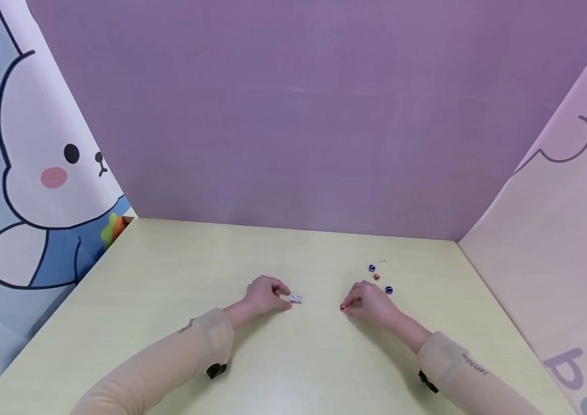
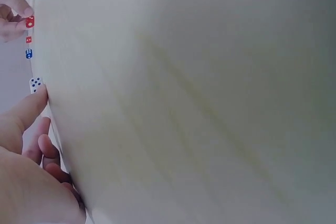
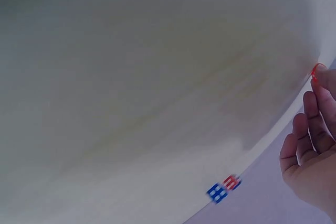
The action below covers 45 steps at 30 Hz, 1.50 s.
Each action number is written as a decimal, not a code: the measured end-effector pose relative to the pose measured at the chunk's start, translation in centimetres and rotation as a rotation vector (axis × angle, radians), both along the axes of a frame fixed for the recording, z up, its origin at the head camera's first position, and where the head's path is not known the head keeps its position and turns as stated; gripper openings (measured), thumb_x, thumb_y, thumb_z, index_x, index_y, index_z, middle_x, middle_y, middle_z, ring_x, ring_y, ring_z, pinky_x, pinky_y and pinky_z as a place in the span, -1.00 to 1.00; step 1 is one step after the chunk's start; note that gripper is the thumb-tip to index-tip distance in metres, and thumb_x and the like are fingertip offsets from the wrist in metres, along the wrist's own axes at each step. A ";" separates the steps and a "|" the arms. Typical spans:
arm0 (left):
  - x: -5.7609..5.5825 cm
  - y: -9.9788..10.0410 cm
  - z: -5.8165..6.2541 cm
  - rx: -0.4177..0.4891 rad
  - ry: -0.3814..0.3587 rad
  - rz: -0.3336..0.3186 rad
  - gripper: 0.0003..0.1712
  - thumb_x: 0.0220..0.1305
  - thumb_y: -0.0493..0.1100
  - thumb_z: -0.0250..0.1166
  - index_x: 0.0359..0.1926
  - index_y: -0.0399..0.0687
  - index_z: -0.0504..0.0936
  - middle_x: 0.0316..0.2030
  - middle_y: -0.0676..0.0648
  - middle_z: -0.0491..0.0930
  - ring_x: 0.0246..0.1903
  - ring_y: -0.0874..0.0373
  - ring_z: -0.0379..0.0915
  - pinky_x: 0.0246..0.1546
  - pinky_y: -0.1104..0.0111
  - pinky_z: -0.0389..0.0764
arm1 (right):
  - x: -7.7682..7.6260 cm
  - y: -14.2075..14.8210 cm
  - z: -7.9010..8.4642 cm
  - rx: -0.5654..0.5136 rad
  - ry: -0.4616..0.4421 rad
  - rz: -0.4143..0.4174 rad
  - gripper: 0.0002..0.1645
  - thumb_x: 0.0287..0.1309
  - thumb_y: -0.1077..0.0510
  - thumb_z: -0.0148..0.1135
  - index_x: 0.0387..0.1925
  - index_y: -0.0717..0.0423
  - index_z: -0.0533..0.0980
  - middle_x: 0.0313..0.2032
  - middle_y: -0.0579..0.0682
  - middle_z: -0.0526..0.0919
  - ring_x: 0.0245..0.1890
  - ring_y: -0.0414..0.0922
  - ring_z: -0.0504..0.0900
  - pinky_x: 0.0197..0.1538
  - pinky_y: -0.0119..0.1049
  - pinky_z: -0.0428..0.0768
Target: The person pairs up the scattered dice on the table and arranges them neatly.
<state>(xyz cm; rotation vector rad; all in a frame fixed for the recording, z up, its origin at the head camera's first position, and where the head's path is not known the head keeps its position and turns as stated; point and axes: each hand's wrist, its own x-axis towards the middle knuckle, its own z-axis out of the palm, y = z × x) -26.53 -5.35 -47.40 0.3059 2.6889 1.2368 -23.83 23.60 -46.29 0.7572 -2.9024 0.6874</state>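
Observation:
In the head view, my left hand point(image 1: 266, 295) has its thumb and index finger at the left end of two white dice point(image 1: 296, 300), which sit side by side on the table. The left wrist view shows the thumb against a white die point(image 2: 35, 83) with dark pips. My right hand point(image 1: 372, 304) pinches a red die point(image 1: 343, 307) between thumb and index fingertips, at or just above the tabletop. In the right wrist view, this red die point(image 3: 316, 71) is partly hidden by the fingers, while the other fingers are bent and hold nothing.
Beyond the right hand lie a blue die point(image 1: 372, 268), another red die point(image 1: 377, 277) and a second blue die point(image 1: 389, 290). A thin pale mark point(image 1: 382, 261) shows near them. A purple panel point(image 1: 293, 127) rises at the pale table's point(image 1: 179, 253) back edge, with printed cloths on both sides.

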 end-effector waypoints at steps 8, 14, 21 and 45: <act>0.4 -1.0 0.0 -0.002 0.029 -0.003 -0.62 -0.22 -0.13 0.57 -0.28 0.02 0.67 -0.57 0.09 0.46 -0.48 0.19 0.33 -0.14 0.20 0.27 | 1.2 -3.1 0.3 -0.024 -0.007 0.010 -0.87 -0.15 0.24 0.46 -0.46 0.01 0.68 -0.47 -0.23 0.59 -0.36 -0.26 0.48 -0.21 -0.35 0.51; 0.7 -1.8 0.0 0.029 0.013 -0.009 -0.62 -0.22 -0.18 0.56 -0.27 -0.04 0.66 -0.56 0.05 0.45 -0.49 0.19 0.32 -0.28 0.31 0.32 | 1.7 -5.0 0.4 0.000 -0.004 -0.004 -0.88 -0.14 0.22 0.46 -0.45 -0.01 0.68 -0.46 -0.24 0.59 -0.36 -0.29 0.48 -0.19 -0.35 0.51; 1.8 -2.3 0.3 0.038 0.000 -0.048 -0.70 -0.18 -0.19 0.55 -0.34 -0.03 0.68 -0.58 0.06 0.47 -0.51 0.21 0.32 -0.28 0.30 0.31 | 2.0 -7.3 0.7 0.010 0.026 0.051 -0.90 -0.11 0.19 0.46 -0.44 0.02 0.69 -0.45 -0.20 0.63 -0.37 -0.27 0.50 -0.19 -0.35 0.51; 1.8 -1.2 0.5 -0.056 0.096 -0.158 -0.83 -0.13 -0.10 0.53 -0.43 0.12 0.74 -0.67 0.16 0.44 -0.56 0.28 0.32 -0.07 0.09 0.22 | 1.0 -11.8 0.4 0.036 0.148 0.063 -0.92 -0.14 0.16 0.47 -0.53 0.05 0.68 -0.51 -0.14 0.62 -0.45 -0.24 0.51 -0.26 -0.37 0.51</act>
